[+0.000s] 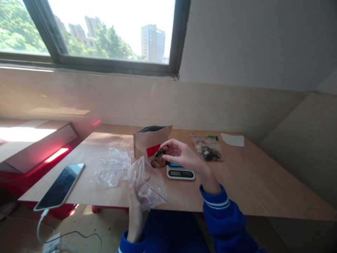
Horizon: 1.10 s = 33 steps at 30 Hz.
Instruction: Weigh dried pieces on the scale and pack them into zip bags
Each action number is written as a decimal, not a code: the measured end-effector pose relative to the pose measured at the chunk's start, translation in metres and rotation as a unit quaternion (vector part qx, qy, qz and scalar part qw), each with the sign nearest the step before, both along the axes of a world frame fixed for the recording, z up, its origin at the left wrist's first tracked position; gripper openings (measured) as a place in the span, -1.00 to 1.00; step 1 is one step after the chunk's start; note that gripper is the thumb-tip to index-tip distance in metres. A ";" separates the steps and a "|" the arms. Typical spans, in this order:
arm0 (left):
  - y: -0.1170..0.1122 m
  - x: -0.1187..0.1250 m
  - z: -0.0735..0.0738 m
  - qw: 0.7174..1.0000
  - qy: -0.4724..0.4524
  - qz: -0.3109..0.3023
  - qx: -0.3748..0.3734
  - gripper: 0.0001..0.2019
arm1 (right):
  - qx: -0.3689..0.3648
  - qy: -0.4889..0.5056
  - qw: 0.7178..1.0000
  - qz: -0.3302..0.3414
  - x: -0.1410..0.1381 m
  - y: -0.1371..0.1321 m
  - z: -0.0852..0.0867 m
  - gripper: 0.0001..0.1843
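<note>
My left hand [136, 200] grips a clear zip bag [154, 188] with a red seal line, held near the front edge of the table. Part of that hand shows through the plastic. Between the fingers and thumb of my right hand [181, 153] is a brown, wrinkled dried piece [158, 160], close to the upper right side of the bag. I cannot tell its exact kind. Below the right hand sits a white digital scale [181, 174] with a blue top that is partly covered. A brown paper pouch [140, 142] with a red label stands behind, its top open.
More clear plastic bags [112, 168] lie to the left, beside a phone [60, 186] with a charging cable. On the right are a zip bag of dark dried pieces [207, 149], a green and black pen [211, 136] and white paper [233, 140]. The wall borders the table's back.
</note>
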<state>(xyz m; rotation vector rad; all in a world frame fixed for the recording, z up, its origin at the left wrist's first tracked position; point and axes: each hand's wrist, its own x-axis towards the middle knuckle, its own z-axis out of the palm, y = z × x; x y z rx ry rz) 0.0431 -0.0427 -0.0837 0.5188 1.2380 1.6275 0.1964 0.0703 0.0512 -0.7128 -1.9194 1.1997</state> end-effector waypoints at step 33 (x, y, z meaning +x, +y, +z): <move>0.009 -0.046 0.028 0.980 0.185 0.072 0.028 -0.37 | 0.363 -0.117 0.864 -0.330 0.029 0.073 -0.022 -0.63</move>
